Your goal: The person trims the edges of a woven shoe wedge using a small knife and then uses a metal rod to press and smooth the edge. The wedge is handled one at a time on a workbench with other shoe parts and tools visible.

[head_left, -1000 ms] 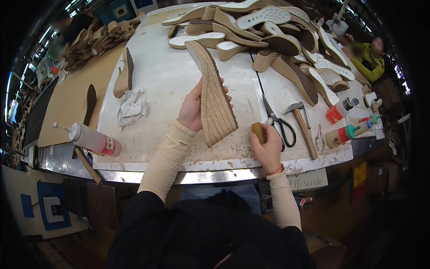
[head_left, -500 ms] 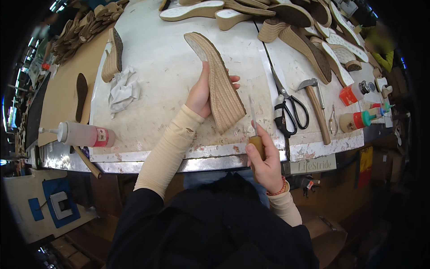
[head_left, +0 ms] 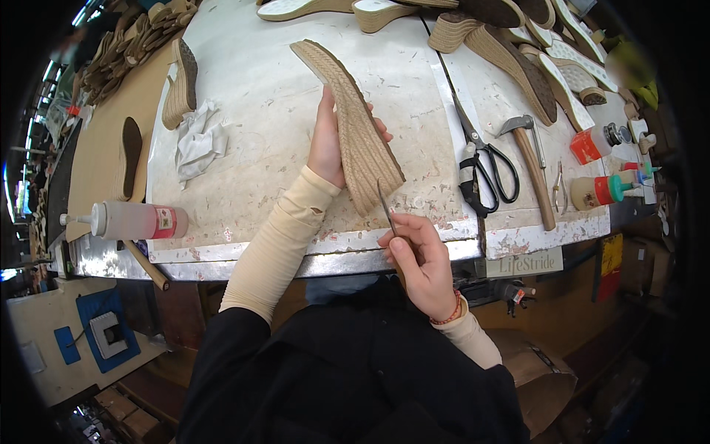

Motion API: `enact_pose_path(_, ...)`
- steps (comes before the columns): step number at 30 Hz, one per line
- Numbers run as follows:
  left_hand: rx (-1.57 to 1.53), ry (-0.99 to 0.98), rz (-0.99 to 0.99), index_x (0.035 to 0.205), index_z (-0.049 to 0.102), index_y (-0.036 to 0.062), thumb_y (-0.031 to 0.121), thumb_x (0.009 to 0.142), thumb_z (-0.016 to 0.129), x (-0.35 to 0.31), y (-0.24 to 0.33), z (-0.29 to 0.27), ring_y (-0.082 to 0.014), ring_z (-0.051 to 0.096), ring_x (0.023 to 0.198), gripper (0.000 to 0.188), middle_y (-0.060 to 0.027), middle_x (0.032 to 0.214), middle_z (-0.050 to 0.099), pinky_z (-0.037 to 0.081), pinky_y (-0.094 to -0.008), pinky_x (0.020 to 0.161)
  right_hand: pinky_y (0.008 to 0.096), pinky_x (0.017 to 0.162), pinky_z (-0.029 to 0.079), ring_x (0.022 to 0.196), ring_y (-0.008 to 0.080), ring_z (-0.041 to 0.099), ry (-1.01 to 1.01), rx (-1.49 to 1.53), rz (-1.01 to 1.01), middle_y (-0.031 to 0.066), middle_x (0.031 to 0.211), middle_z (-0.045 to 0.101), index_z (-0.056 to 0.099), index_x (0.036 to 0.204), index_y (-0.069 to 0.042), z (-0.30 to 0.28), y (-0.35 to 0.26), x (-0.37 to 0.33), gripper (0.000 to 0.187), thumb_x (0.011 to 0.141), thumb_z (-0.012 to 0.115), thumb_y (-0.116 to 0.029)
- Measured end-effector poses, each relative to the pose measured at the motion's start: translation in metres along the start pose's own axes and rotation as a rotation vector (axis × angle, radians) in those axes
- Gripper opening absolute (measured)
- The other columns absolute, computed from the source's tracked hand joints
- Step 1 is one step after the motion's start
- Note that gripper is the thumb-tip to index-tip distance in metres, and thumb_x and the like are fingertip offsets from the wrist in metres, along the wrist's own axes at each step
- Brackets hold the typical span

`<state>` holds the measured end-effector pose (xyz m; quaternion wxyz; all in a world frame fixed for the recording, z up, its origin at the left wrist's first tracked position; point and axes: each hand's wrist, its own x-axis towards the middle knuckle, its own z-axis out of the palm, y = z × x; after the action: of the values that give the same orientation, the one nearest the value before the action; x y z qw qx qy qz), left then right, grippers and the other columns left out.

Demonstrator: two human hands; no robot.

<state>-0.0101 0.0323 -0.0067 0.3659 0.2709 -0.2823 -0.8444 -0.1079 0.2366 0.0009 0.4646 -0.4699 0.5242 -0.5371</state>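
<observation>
My left hand (head_left: 328, 144) is closed round the back of a tan, rope-wrapped wedge sole (head_left: 356, 137), which tilts with its thick heel end toward me. The thumb lies along the near side, and fingertips show past the dark outsole edge. My right hand (head_left: 425, 266) grips a tool with a thin metal blade (head_left: 388, 211). Its handle is mostly hidden in the palm. The blade's tip meets the woven side of the wedge close to the heel end; whether it goes under the rope cannot be told.
Right of my hands lie black-handled scissors (head_left: 484, 170), a hammer (head_left: 534, 174), small pliers (head_left: 560, 189) and glue bottles (head_left: 595, 192). More wedge soles (head_left: 510, 70) pile up at the far right. To the left are a crumpled white cloth (head_left: 201, 142) and a squeeze bottle (head_left: 137, 220).
My right hand has moved left and turned the tool, bringing its blade from beside the wedge onto the heel's side. My left hand keeps its hold on the wedge.
</observation>
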Motion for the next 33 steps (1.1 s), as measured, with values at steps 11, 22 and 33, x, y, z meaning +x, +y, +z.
enact_pose_path(11,0.077,0.036,0.065,0.100,0.051,0.0061,0.072,0.091,0.029,-0.011,0.000,0.014,-0.0269,0.065,0.074,0.070,-0.0129,0.077,0.061,0.054,-0.0372,0.066,0.0207,0.058,0.047,0.067,0.0068,0.054,-0.062,0.080,0.060,0.0088,0.094,0.063,0.044,0.139,0.001,0.008,-0.013,0.015,0.041,0.101,0.045,-0.011)
enact_pose_path(22,0.054,0.097,0.115,0.099,0.051,0.0068,0.072,0.091,0.029,-0.014,-0.003,0.018,-0.0254,0.063,0.072,0.069,-0.0119,0.076,0.060,0.054,-0.0371,0.065,0.0246,0.058,0.047,0.063,0.0129,0.057,0.028,-0.282,-0.183,0.0121,0.089,0.065,0.051,0.131,0.004,0.017,-0.016,0.022,0.038,0.093,0.052,0.001)
enact_pose_path(33,0.090,0.159,0.157,0.098,0.052,0.0044,0.070,0.092,0.029,-0.019,-0.004,0.023,-0.0241,0.063,0.069,0.070,-0.0122,0.075,0.059,0.054,-0.0367,0.062,0.0391,0.054,0.047,0.060,0.0321,0.056,-0.077,-0.771,-0.304,0.0158,0.075,0.053,0.047,0.131,0.007,0.011,-0.044,0.024,0.048,0.084,0.057,0.006)
